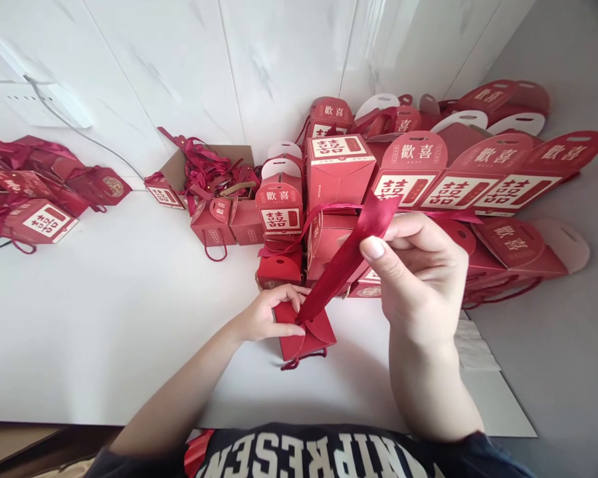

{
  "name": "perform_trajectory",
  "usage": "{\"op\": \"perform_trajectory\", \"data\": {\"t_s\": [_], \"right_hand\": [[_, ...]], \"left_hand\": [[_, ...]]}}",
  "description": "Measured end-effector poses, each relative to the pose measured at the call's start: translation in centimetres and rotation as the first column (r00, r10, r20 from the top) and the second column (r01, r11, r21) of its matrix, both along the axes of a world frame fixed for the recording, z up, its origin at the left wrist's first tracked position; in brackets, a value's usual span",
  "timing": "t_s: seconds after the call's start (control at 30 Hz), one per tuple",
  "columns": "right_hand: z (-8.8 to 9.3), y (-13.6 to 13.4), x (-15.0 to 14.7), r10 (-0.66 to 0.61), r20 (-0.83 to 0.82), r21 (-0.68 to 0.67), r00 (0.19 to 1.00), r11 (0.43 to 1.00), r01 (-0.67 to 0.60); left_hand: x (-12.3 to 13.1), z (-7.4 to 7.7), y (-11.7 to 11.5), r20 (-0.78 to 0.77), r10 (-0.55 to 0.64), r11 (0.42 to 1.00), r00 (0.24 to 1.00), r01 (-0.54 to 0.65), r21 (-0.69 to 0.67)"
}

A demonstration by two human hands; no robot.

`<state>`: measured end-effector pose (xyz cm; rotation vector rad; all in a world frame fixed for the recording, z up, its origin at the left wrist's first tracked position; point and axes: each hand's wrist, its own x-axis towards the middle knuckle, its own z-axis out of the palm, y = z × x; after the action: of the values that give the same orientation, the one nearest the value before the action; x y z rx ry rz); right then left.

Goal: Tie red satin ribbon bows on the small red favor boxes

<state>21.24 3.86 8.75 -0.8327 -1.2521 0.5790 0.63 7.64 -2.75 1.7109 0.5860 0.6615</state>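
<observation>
A small red gift box (pixel 306 338) sits on the white table (pixel 104 318) close in front of me. My left hand (pixel 274 312) grips its top left side. A dark red ribbon (pixel 346 259) rises from the box top, slanting up to the right. My right hand (pixel 418 265) pinches the ribbon's upper end between thumb and fingers, holding it taut above the box. Part of the box top is hidden under my left fingers.
Several red gift boxes (pixel 336 166) with white labels are stacked against the back wall, and flat ones (pixel 483 179) fan out to the right. A cardboard box of red ribbons (pixel 214 169) stands behind. Red bags (pixel 40 192) lie far left. A power strip (pixel 40 103) hangs on the wall.
</observation>
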Motion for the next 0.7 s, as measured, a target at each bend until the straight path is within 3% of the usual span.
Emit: {"op": "perform_trajectory", "data": {"t_s": [0.33,0.5,0.7], "right_hand": [[1.0,-0.3,-0.6,0.144,-0.006,-0.093,0.99,0.985,-0.144],[0.4,0.3,-0.4,0.191,0.008,-0.1,0.981,0.977,-0.19],[0.0,1.0,0.2,0.272,0.024,-0.057,0.962,0.961,-0.271]], "left_hand": [[0.1,1.3,0.4,-0.104,-0.087,0.938,0.991,0.117,0.325],[0.9,1.4,0.7,-0.092,-0.166,0.937,0.982,0.186,0.297],[0.6,0.5,1.4,-0.05,-0.234,0.951,0.971,0.239,0.194]]}}
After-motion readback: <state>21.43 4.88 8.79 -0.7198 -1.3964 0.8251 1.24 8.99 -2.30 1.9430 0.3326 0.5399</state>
